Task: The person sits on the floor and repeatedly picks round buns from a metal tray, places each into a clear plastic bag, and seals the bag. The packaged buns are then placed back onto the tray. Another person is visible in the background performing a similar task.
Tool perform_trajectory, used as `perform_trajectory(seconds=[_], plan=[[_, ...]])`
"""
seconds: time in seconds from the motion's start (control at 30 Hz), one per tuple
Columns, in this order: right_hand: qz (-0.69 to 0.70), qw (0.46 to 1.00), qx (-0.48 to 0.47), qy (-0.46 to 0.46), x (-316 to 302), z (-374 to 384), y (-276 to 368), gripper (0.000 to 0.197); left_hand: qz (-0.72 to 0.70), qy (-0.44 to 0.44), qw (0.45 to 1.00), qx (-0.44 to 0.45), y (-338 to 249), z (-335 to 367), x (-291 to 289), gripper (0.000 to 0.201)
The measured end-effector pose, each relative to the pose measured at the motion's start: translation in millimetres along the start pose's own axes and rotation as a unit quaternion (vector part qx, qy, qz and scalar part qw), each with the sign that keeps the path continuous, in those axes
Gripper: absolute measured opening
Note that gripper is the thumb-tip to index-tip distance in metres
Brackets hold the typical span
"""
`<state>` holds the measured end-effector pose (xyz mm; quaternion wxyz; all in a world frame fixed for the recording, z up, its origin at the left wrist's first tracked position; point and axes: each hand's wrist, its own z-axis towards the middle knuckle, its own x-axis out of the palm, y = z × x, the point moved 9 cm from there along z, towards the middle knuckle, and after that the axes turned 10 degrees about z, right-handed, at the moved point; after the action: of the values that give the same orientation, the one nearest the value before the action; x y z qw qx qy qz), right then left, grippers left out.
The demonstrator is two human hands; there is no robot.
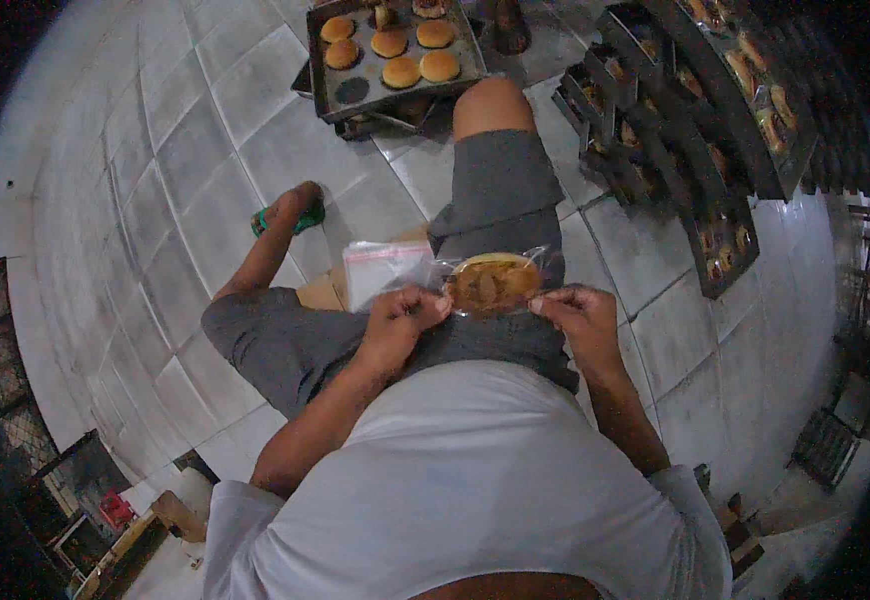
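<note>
A round flat bun (496, 282) with a browned face lies inside a clear plastic bag (543, 262) above my lap. My left hand (402, 318) pinches the bag's left side between thumb and fingers. On the other side my right hand (583, 312) pinches the bag's right edge. Just beyond my left hand, a stack of clear plastic bags (380, 272) with a reddish strip along one edge rests on a brown cardboard piece (323, 292) by my thigh.
On the floor ahead, a dark metal tray (407, 98) holds several golden buns (439, 66). Stacked dark trays (645, 150) of bread stand at the right, with a long tray (795, 165) of wrapped bread beside them. My green-sandalled foot (295, 212) rests on the tiles (190, 115).
</note>
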<state>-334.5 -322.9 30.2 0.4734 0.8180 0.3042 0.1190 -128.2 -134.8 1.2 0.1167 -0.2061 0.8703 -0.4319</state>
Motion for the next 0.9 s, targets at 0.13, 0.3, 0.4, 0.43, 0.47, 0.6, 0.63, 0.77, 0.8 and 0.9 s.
perform_trajectory(seconds=[0.13, 0.3, 0.4, 0.43, 0.47, 0.6, 0.63, 0.77, 0.8, 0.9], plan=[[-0.014, 0.988, -0.128, -0.091, -36, 28, -11, 0.024, 0.221, -0.011, 0.967, 0.125, -29, 14, 6, 0.021], [0.011, 0.989, -0.137, 0.058, 34, 2, 80, 0.046, 0.263, -0.055, 0.945, 0.188, -46, 27, 1, 0.022], [-0.065, 0.96, -0.225, 0.15, 104, 7, 95, 0.056, 0.101, -0.129, 0.961, 0.223, -46, 30, -25, 0.027], [-0.075, 0.947, -0.27, 0.154, 118, 20, 105, 0.059, 0.065, -0.202, 0.951, 0.226, -49, 27, -43, 0.027], [-0.105, 0.908, -0.397, 0.089, 123, 27, 139, 0.053, 0.024, -0.28, 0.933, 0.224, -51, 15, -62, 0.028], [-0.189, 0.686, -0.703, -0.018, 169, 72, 264, 0.053, 0.33, -0.224, 0.89, 0.221, -10, 5, -95, 0.047], [-0.257, 0.658, -0.708, -0.011, 193, 111, 276, 0.054, 0.433, -0.234, 0.84, 0.226, 8, 9, -93, 0.048], [-0.443, 0.693, -0.564, 0.076, 261, 188, 239, 0.051, 0.632, -0.269, 0.672, 0.277, 16, 10, -78, 0.041], [-0.423, 0.721, -0.527, 0.151, 277, 177, 223, 0.049, 0.633, -0.285, 0.658, 0.293, 20, 1, -72, 0.037], [-0.411, 0.76, -0.351, 0.361, 290, 131, 135, 0.043, 0.612, -0.258, 0.691, 0.286, 8, -6, -81, 0.03]])
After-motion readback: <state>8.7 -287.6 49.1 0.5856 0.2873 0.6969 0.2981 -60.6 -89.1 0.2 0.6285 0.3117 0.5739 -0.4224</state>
